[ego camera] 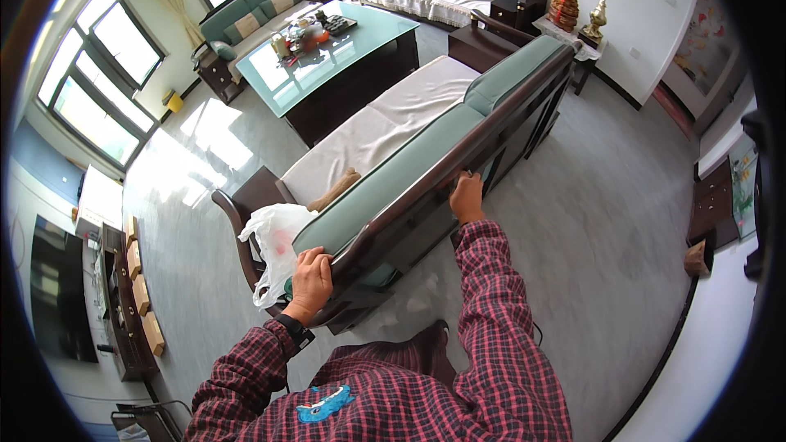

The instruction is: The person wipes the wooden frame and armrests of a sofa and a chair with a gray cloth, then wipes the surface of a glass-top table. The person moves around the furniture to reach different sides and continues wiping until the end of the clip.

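Observation:
Directly before me stands a dark wooden sofa (424,190), seen from behind, with green back cushions (393,162). My left hand (311,282) rests with bent fingers over the top of its back, at the near left end. Just beyond that hand, a white plastic bag (279,236) hangs or lies at the armrest. My right hand (468,196) is closed at the back frame further along; whether it grips a rail or a small object there is unclear. A brown thing (334,190), perhaps a cloth, lies on the pale seat cover (393,113).
Beyond the sofa is a glass-topped coffee table (362,27) bearing a tray and small items. Two more sofas stand behind it. A side table (552,27) with ornaments is at the sofa's far end. A TV cabinet (123,313) lines the left wall.

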Demonstrator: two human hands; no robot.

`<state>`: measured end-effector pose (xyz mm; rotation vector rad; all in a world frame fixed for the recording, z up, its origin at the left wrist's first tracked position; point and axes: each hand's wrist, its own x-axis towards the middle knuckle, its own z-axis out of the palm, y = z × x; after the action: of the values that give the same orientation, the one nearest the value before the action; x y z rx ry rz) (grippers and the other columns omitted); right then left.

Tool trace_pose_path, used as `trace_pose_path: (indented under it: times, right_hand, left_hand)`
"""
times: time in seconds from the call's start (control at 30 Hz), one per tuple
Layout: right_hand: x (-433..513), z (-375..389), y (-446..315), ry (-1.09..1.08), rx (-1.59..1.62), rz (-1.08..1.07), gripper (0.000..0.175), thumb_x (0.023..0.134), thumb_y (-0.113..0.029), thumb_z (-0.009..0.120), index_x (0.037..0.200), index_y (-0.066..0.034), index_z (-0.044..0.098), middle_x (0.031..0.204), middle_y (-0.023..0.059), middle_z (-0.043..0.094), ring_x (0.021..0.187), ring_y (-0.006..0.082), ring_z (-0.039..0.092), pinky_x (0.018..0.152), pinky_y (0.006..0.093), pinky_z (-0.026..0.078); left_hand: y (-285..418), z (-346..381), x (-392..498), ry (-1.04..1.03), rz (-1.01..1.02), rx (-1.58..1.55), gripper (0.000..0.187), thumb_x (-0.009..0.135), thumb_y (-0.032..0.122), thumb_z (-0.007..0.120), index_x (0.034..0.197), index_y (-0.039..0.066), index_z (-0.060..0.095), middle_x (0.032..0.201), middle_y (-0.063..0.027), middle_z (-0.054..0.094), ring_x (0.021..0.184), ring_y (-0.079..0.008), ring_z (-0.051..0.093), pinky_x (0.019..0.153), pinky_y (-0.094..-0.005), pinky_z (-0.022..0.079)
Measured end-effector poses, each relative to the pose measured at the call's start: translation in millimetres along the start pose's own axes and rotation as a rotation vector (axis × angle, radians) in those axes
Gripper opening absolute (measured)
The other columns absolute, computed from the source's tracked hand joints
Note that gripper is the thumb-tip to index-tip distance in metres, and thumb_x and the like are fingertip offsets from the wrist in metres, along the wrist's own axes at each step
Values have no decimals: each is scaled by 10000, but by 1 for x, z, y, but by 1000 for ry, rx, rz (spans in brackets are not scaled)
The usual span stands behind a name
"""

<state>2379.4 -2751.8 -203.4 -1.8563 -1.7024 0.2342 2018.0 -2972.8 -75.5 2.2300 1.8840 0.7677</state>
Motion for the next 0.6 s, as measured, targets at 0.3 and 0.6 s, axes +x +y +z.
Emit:
trace_pose_path:
  times: [0.3, 0.6]
  right_hand:
    - [-60, -19, -6, -183, 145, -107, 437, 789, -48, 687, 1220, 22, 652, 1089, 317, 610, 1025, 488, 641, 869, 524, 554]
    - [-78, -18, -45, -41, 237, -113, 361, 867, -71, 669, 1227, -42, 662, 1084, 271, 628, 1002, 483, 644, 866, 511, 550]
  left_hand:
    - [6, 0, -1, 50, -46, 34, 209, 985, 139, 547, 968, 26, 722, 1171, -178, 689, 1155, -406, 605, 1004, -457, 501]
    - [9, 1, -3, 84, -56, 91, 208, 974, 147, 558, 941, 24, 722, 1157, -181, 693, 1182, -396, 597, 1023, -451, 493]
